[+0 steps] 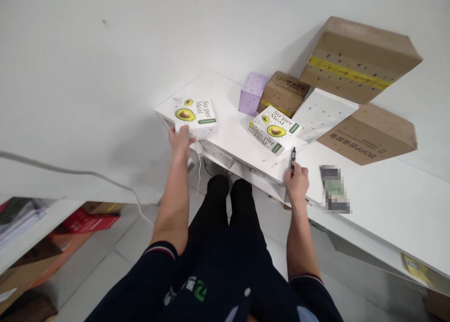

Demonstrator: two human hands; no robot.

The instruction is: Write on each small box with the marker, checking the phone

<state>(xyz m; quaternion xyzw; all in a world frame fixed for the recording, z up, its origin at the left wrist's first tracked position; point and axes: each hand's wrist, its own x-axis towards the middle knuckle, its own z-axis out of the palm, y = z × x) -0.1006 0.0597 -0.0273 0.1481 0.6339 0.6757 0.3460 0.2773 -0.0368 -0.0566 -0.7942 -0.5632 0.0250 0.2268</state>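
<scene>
My left hand [180, 143] grips the near side of a white box [206, 111] printed with avocados and "Super Meal", at the table's left end. In my right hand [297, 182] a black marker pen [294, 155] is held upright near the table's front edge. A second avocado-printed box [277, 125] lies just beyond the pen, tilted toward me so its top and front show. The fingertips under the left box are partly hidden.
Behind stand a purple dotted box [251, 94], a small brown carton [283, 94], a white dotted panel [323, 111] and larger cartons [358, 62]. A blurred-out item [335, 189] lies right of my right hand on the white table [386, 205]. A cable [87, 173] hangs at left.
</scene>
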